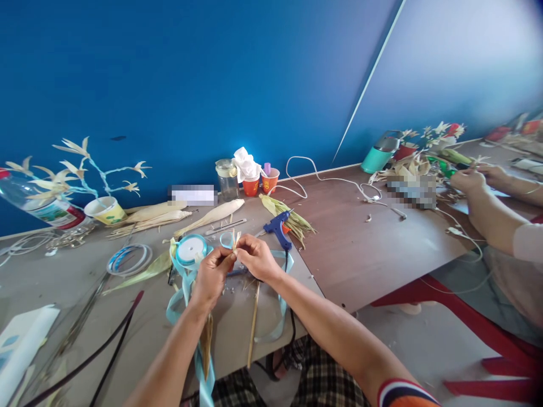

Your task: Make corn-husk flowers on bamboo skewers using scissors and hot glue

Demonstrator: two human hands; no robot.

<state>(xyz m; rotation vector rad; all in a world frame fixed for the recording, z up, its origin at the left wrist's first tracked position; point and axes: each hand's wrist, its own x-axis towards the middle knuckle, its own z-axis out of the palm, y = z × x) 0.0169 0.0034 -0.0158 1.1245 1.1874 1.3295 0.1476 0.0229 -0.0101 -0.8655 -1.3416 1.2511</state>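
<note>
Close together over the table, my left hand [211, 276] and my right hand [258, 257] pinch a small strip of pale corn husk [236, 238] between their fingertips. A loop of light blue ribbon [225, 240] shows beside the husk; what it is fixed to is hidden by the fingers. Left of my hands lies a ribbon spool [192, 247], with a loose blue ribbon [185, 288] trailing past my left wrist. Beyond my right hand is a blue hot glue gun [278, 229]. A bundle of greenish husks [288, 217] lies behind it.
At left are a husk-flower branch in a paper cup [106, 210], a tilted plastic bottle [55, 212] and a tape roll [128, 260]. A glass jar [227, 181] and red cups [270, 182] stand by the wall. A co-worker's hands [470, 180] work at right; a white cable [335, 180] crosses the table.
</note>
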